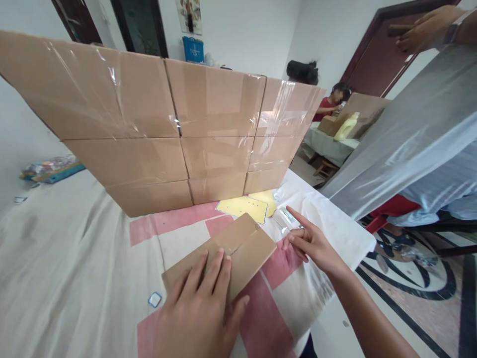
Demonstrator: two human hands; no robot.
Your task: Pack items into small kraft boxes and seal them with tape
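Observation:
My left hand [204, 303] lies flat with its fingers spread on a folded brown cardboard piece [249, 263], which rests at a slant on the pink and white cloth [268, 308]. To the right, my right hand [307, 241] has its index finger stretched out and the other fingers loosely bent. Right by its fingertips is a shiny, whitish clear object [286, 219], perhaps a tape roll; whether they touch it I cannot tell. Behind the cardboard piece lies a yellow sheet [246, 208] with small dots and a dark-edged outline.
A tall taped cardboard panel [216, 109] stands across the table's back. A small blue-edged white piece [154, 299] lies left of my left hand. At right hangs a grey sheet [402, 129], with another person's hand [421, 32] above. A person in red sits beyond, near a yellow bottle [346, 127].

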